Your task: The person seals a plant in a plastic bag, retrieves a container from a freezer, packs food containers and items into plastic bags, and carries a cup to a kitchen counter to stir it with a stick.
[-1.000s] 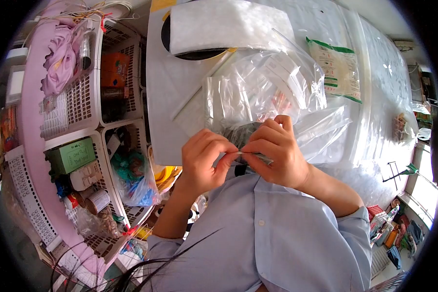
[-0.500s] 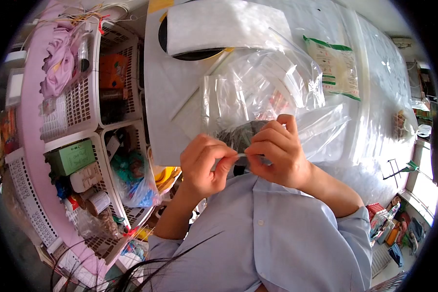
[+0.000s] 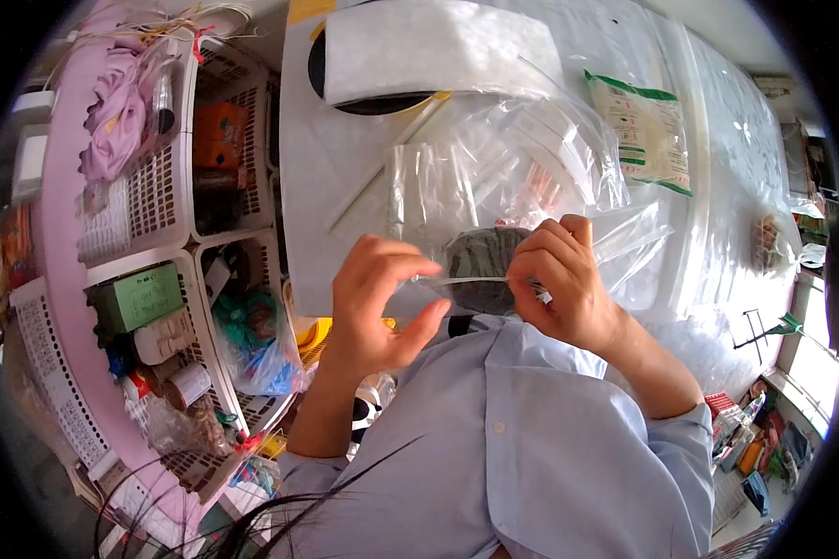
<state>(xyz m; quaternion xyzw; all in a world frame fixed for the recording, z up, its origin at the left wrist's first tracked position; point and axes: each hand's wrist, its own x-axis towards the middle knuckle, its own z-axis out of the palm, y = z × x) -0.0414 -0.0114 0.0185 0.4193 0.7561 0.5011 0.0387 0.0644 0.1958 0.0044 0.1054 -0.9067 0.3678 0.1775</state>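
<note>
One dark piece, one pale strip

Left hand unclenched, fingers parted beside strip's end; right hand pinches strip. Piece rounded, grey, streaked, strip across it, by table's near edge. One green-edged packet beyond.

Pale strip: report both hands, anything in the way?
Left hand open, holding nothing visible. Right hand pinching pale strip, seen across grey bundle. Clear plastic just beyond; no obvious block.
</note>
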